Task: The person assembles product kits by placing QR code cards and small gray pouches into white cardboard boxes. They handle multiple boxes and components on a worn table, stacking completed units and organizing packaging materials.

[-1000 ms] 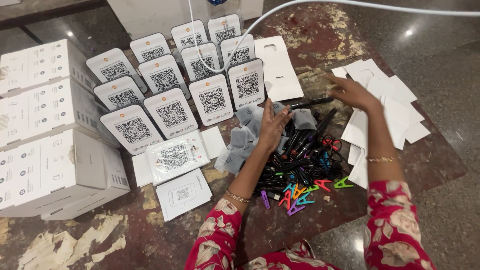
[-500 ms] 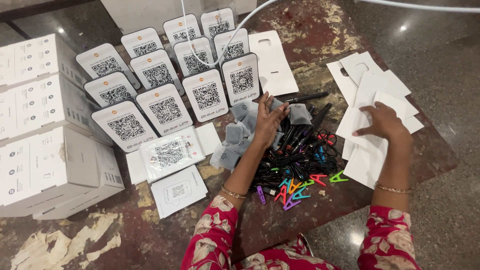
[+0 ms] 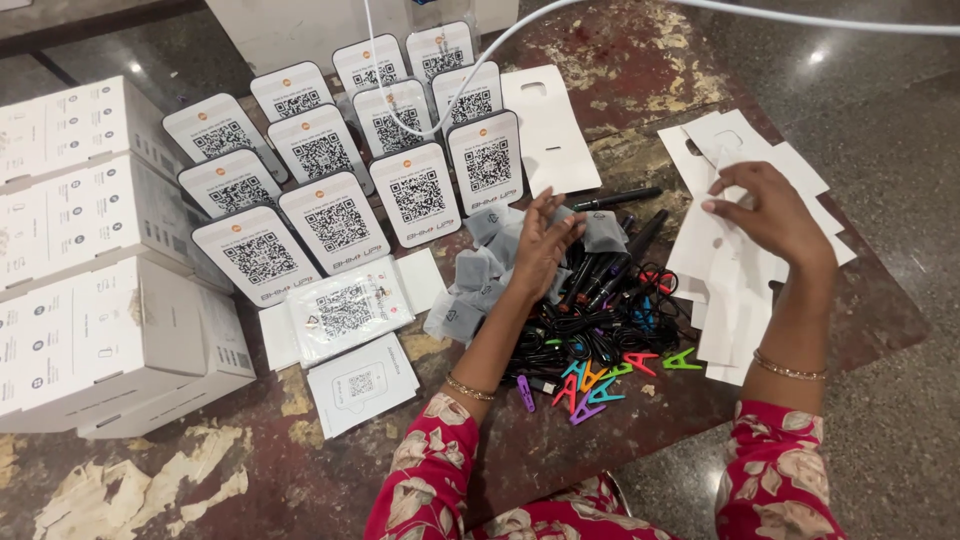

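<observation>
My left hand rests with fingers spread on a heap of small grey pouches, at the edge of a tangle of black cables. My right hand hovers over a stack of white card sleeves on the right, fingertips pinched on the top sleeve. Several small coloured clips lie in front of the cables. A black marker lies just beyond my left hand.
Rows of white stands with square code patterns lean at the back left. One bagged stand and a leaflet lie flat. White boxes are stacked at the left. A white cable loops overhead.
My right hand has drawn back from the far cards to the nearer stack on the right and lifted. My left hand has stayed on the pouches.
</observation>
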